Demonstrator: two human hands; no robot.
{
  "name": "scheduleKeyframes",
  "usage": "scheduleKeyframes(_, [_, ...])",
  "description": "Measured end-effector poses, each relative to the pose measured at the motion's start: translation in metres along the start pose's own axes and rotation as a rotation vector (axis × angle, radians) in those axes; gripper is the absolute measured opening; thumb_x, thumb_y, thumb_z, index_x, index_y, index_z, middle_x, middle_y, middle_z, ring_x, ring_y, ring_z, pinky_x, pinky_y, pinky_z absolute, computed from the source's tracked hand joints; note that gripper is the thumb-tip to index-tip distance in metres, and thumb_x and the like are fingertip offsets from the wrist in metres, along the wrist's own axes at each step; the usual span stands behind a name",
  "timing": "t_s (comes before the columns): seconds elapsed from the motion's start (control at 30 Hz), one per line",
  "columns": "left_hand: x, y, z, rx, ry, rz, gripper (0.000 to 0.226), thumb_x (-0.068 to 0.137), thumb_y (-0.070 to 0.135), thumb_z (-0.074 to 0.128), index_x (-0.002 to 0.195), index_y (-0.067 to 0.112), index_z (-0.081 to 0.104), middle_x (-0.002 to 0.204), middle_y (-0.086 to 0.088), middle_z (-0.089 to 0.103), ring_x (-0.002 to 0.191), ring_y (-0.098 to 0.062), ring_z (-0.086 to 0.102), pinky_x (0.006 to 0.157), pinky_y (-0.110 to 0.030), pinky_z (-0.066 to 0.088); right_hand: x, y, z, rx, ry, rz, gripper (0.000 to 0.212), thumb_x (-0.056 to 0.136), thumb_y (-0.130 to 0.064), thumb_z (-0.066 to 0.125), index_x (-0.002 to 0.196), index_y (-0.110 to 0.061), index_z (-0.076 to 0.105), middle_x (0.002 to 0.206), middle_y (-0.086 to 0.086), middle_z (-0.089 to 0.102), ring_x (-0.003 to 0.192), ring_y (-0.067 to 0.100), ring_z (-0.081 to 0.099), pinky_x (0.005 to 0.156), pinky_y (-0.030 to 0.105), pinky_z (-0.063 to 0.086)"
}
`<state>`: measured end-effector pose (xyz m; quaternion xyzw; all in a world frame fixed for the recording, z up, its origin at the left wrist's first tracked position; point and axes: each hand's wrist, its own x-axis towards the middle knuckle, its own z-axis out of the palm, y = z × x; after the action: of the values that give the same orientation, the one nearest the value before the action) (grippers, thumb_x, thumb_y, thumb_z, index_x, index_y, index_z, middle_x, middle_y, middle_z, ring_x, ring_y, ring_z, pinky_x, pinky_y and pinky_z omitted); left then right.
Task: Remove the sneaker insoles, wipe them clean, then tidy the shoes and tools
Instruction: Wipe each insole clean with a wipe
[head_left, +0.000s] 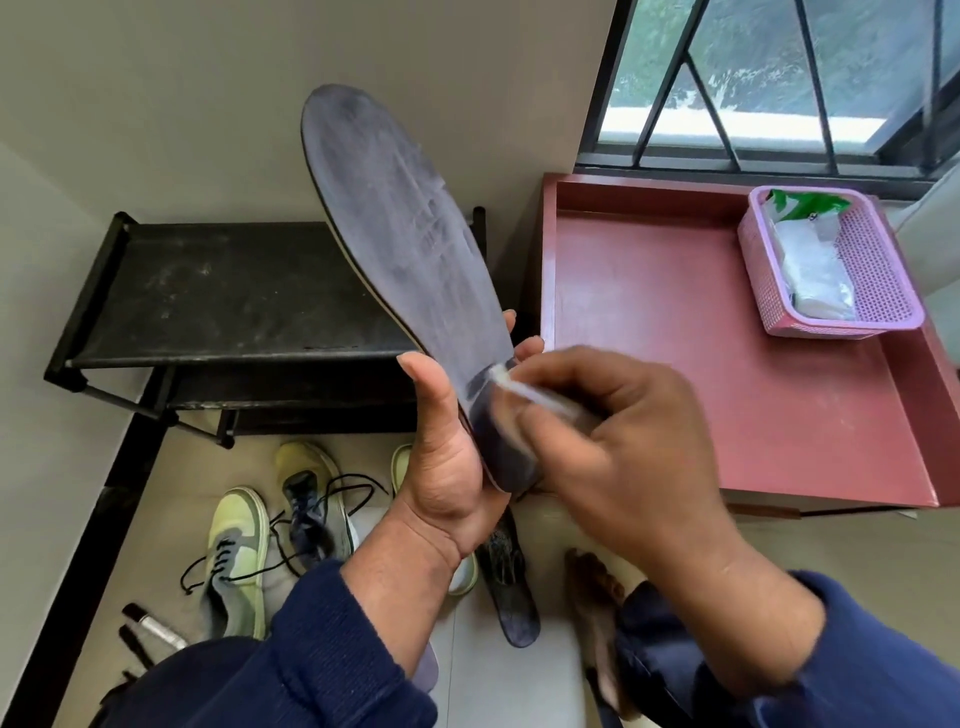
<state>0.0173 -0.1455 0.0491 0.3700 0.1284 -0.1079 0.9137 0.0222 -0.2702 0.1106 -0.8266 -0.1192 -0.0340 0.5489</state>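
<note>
Sleeves (322, 670), dark blue, fill the bottom edge, cut off by the frame. Left hand (452, 467) grips the insole (400, 244) at its heel end, thumb up along the near edge, fingertips peeking out behind the far edge. Right hand (618, 441) pinches a white wipe (524, 387) and presses it on the insole's lower part; wipe and fingers are motion-blurred, so the wipe's shape is hard to make out.

Insole held in the air in front of the rack (234, 291): dark navy top with pale scuffed patches, thin tan edge on the left side, darker patch at the wipe. Long axis near upright, toe end up and leaning left, heel down in the palm, partly hidden by both hands.

Second insole (511, 597) lies on the floor below the hands, upper end hidden by the left wrist. Two sneakers (234, 556), yellow-green and grey, laces loose, beside it on the left; another (402, 462) mostly hidden behind the left hand. Red table (675, 322) on the right holds a pink basket (878, 270) with packets, contents unclear. Small dark items at bottom left, unidentifiable.
</note>
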Motion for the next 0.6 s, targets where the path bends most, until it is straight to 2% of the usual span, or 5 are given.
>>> scheduleKeyframes(0.1, [0.000, -0.001, 0.007, 0.059, -0.025, -0.004, 0.114, 0.053, 0.093, 0.064, 0.149, 0.034, 0.052, 0.156, -0.010, 0.050, 0.148, -0.040, 0.038, 0.121, -0.065, 0.016, 0.012, 0.019, -0.006, -0.100, 0.119, 0.078, 0.013, 0.086, -0.017, 0.075, 0.086, -0.030, 0.078, 0.083, -0.013, 0.076, 0.082, 0.009, 0.073, 0.073, 0.040, 0.060])
scheduleKeyframes(0.23, [0.000, -0.006, 0.008, 0.056, 0.004, -0.022, 0.110, 0.056, 0.091, 0.063, 0.149, 0.033, 0.051, 0.149, -0.007, 0.058, 0.139, -0.028, 0.053, 0.108, -0.047, 0.050, 0.009, 0.024, 0.005, -0.256, 0.131, 0.080, 0.015, 0.085, -0.017, 0.073, 0.092, -0.029, 0.078, 0.090, -0.015, 0.071, 0.084, 0.002, 0.067, 0.075, 0.025, 0.054])
scheduleKeyframes(0.33, [-0.002, -0.007, 0.007, 0.045, 0.024, -0.036, 0.114, 0.057, 0.088, 0.066, 0.151, 0.025, 0.049, 0.149, -0.010, 0.058, 0.137, -0.027, 0.056, 0.103, -0.041, 0.053, 0.002, 0.019, 0.014, -0.281, 0.070, 0.025, 0.021, 0.084, -0.011, 0.071, 0.096, -0.026, 0.079, 0.088, -0.013, 0.073, 0.082, 0.003, 0.067, 0.074, 0.021, 0.052])
scheduleKeyframes(0.53, [0.002, -0.006, -0.003, 0.011, 0.036, -0.003, 0.115, 0.051, 0.086, 0.075, 0.145, 0.022, 0.056, 0.144, -0.013, 0.058, 0.129, -0.032, 0.061, 0.107, -0.056, 0.049, 0.000, 0.001, 0.005, 0.070, -0.317, 0.144, 0.017, 0.088, -0.009, 0.076, 0.092, -0.025, 0.081, 0.087, -0.014, 0.077, 0.083, 0.000, 0.072, 0.074, 0.015, 0.052])
scheduleKeyframes(0.6, [0.004, -0.006, -0.003, 0.035, 0.007, -0.008, 0.122, 0.051, 0.087, 0.073, 0.151, 0.022, 0.049, 0.154, -0.018, 0.050, 0.136, -0.037, 0.055, 0.111, -0.059, 0.044, 0.006, 0.003, -0.002, 0.150, -0.276, 0.187, 0.020, 0.086, -0.007, 0.077, 0.088, -0.027, 0.080, 0.085, -0.014, 0.077, 0.081, 0.000, 0.072, 0.074, 0.018, 0.053])
